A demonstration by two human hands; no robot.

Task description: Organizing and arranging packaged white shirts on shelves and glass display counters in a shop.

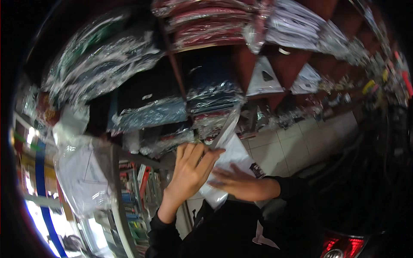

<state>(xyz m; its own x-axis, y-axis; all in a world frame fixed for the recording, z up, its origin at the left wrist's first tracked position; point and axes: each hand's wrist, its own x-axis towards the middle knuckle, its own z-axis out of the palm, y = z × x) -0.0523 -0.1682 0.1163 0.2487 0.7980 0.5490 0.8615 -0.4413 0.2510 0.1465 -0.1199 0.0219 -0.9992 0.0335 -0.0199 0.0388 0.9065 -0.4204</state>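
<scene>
A white folded garment in a clear plastic bag (237, 150) is held up in front of my body, tilted, with a black printed patch at its right corner. My left hand (190, 171) grips the bag's left edge, its fingers curled over a folded strip of clear plastic (230, 124) that sticks up from the bag. Across the lower face of the packet lies my right hand (242, 183), palm side towards the plastic and fingers extended; it is blurred.
Wooden shelves (174, 71) hold stacks of bagged garments, with red ones (209, 27) and white ones (293, 25) at the top. Another bagged white garment (85, 177) stands at left, near a rack of packaged goods (130, 190). A red vehicle light (342, 245) shows at lower right, beyond floor tiles (274, 151).
</scene>
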